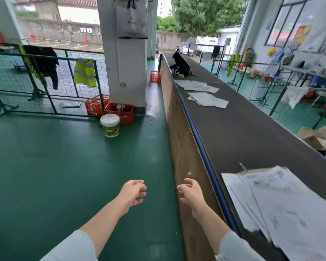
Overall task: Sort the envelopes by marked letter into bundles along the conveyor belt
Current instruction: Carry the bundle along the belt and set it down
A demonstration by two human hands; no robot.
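A long dark conveyor belt (243,132) with a blue edge rail runs away from me on the right. A big loose pile of white envelopes (282,208) lies on its near end. Farther along lie two smaller bundles, one (208,99) nearer and one (196,86) behind it. My left hand (133,193) and my right hand (190,193) hang in the air over the green floor, left of the belt. Both hold nothing, with fingers loosely curled and apart. Letters on the envelopes are too blurred to read.
A black backpack (181,65) sits on the belt's far end. Left of the belt stand a white bucket (110,125), red crates (119,112) and a grey pillar (124,53). Green fencing (45,81) carries jackets and vests. Cardboard boxes (316,136) lie beyond the belt.
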